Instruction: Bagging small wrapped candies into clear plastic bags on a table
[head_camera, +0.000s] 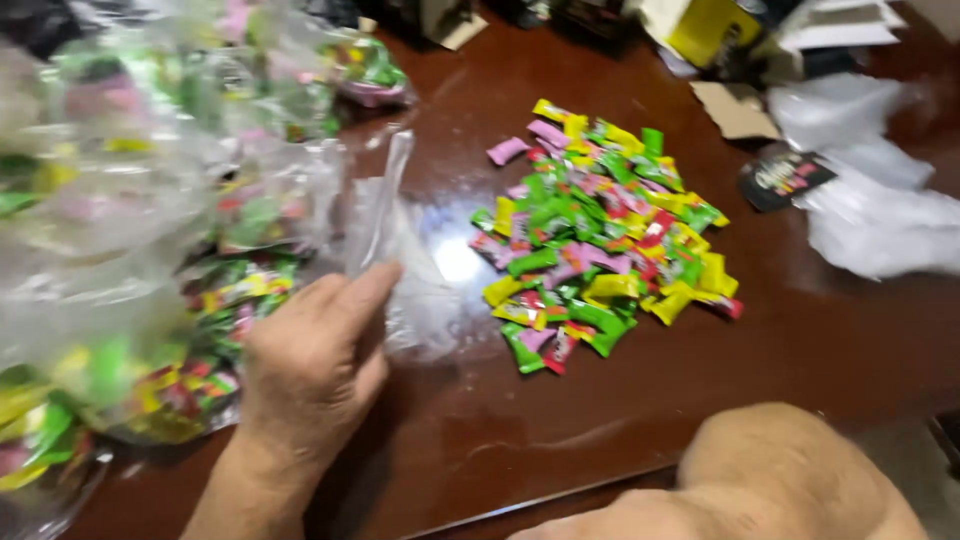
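Bag: clear empty plastic bag (400, 260), crumpled, centre-left.
Filled bags (130, 230): wrapped candies inside, left.
Grip: left hand (310, 370) pinches the bag; right hand's cannot tell.

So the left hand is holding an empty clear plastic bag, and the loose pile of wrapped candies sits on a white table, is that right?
Not quite: the table is dark reddish-brown wood, not white, as the head view shows. The left hand does hold an empty clear plastic bag, and the loose pile of wrapped candies sits on the table.

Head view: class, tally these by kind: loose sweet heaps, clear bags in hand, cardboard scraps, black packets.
loose heap of wrapped sweets: 1
clear bag, pinched in the left hand: 1
cardboard scrap: 1
black packet: 1
Total: 4
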